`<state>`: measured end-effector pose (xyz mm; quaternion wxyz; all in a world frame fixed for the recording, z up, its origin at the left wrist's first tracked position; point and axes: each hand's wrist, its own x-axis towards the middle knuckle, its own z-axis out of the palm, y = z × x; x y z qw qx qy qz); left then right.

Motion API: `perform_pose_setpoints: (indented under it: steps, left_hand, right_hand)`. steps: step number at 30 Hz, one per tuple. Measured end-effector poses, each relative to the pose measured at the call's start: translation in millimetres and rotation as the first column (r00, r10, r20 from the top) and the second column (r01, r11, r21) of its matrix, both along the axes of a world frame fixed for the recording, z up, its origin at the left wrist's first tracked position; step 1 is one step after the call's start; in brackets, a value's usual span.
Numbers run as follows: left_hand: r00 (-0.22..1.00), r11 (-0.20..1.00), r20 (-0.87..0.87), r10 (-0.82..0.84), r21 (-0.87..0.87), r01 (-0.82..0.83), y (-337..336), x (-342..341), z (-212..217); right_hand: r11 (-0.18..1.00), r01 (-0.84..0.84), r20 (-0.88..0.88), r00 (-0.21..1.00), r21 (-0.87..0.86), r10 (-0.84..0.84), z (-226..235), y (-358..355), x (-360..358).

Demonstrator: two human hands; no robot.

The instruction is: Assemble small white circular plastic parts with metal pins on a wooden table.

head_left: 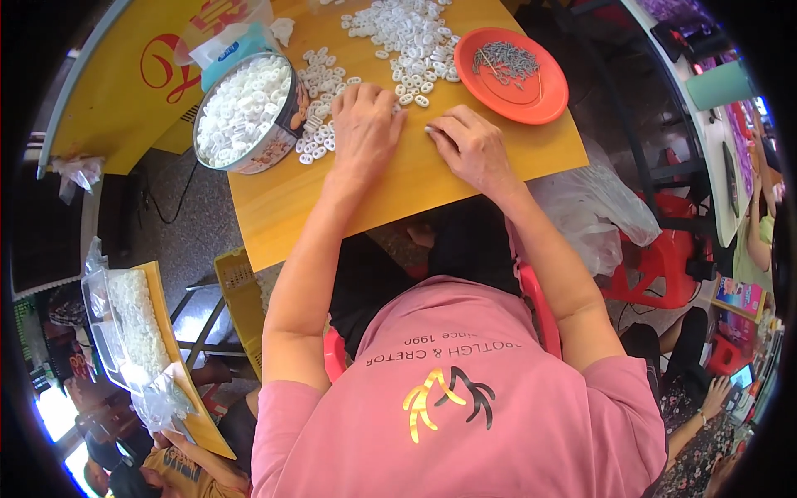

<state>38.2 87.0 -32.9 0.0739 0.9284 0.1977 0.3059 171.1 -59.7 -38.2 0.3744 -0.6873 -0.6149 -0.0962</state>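
Small white oval plastic pieces with holes (407, 37) lie heaped and scattered over the yellow table (398, 184). My left hand (364, 124) rests palm down beside the nearer scattered pieces, its fingers bent and close together. A bit of white shows between its thumb and forefinger; the rest of what it holds is hidden. A short gap to the right, my right hand (473, 148) is closed in a pinch near the tabletop. Something tiny and pale shows at its fingertips, too small to name.
A round tin (245, 112) full of white pieces stands at the table's left edge, by a tissue pack (235, 50). At the right, an orange-red plate (515, 101) carries small grey metal parts (508, 62). A plastic bag (594, 207) hangs beside a red stool (656, 270). Other people sit nearby.
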Motion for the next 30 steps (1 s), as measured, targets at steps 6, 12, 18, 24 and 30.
perform_pose_setpoints:
  steps: [6, 12, 18, 24, 30]
  left_hand:
    - [0.992, 0.996, 0.109, 0.066, 0.051, -0.071, -0.4, -5.7, -6.1]
    - [0.980, 0.995, 0.173, 0.103, -0.034, -0.098, -9.1, 33.1, -9.1]
    - [0.991, 0.994, 0.079, 0.106, 0.026, -0.108, -4.9, 29.1, -10.9]
    - [0.997, 0.995, 0.004, 0.083, 0.059, -0.083, 3.0, 0.0, -1.3]
    - [0.998, 0.998, 0.031, 0.048, 0.029, -0.048, 13.7, 5.0, 2.8]
  right_hand:
    - [1.000, 0.014, 0.053, 0.998, 0.025, -0.015, -1.5, -0.6, -1.5]
    - [0.999, 0.015, 0.101, 0.995, 0.032, -0.018, -6.2, 2.4, -0.2]
    - [0.999, 0.020, 0.094, 0.995, 0.042, -0.024, -6.5, 0.8, 0.4]
    - [0.999, 0.017, 0.056, 0.998, 0.049, -0.020, -2.8, -1.4, -0.6]
    - [0.999, 0.013, 0.032, 0.999, 0.036, -0.014, -5.0, -0.4, 0.4]
